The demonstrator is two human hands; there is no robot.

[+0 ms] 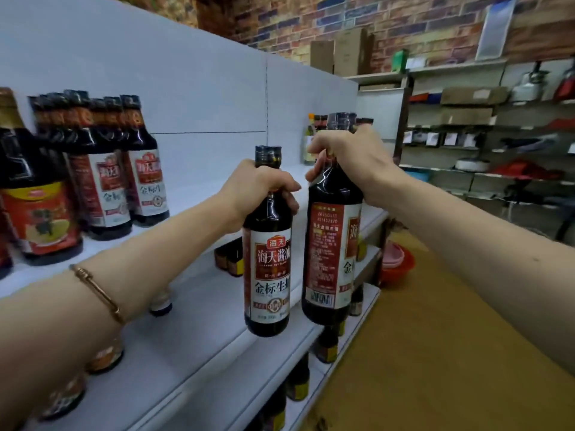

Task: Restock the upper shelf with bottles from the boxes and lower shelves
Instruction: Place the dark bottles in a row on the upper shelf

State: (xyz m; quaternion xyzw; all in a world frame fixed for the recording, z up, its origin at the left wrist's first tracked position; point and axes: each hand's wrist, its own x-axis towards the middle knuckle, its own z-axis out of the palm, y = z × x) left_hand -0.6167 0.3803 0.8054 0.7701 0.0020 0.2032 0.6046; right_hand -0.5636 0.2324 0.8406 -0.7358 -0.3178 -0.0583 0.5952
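a brick wall (404,23) runs along the back. cardboard boxes (345,52) stand on top of a far rack (485,119), beside a green box (399,60). the rack's shelves carry flat cartons, small packets and a white bowl (471,164). a red basin (399,265) with pink bowls stacked in it sits on the tan floor (451,337). a gold bracelet (99,290) circles a wrist.
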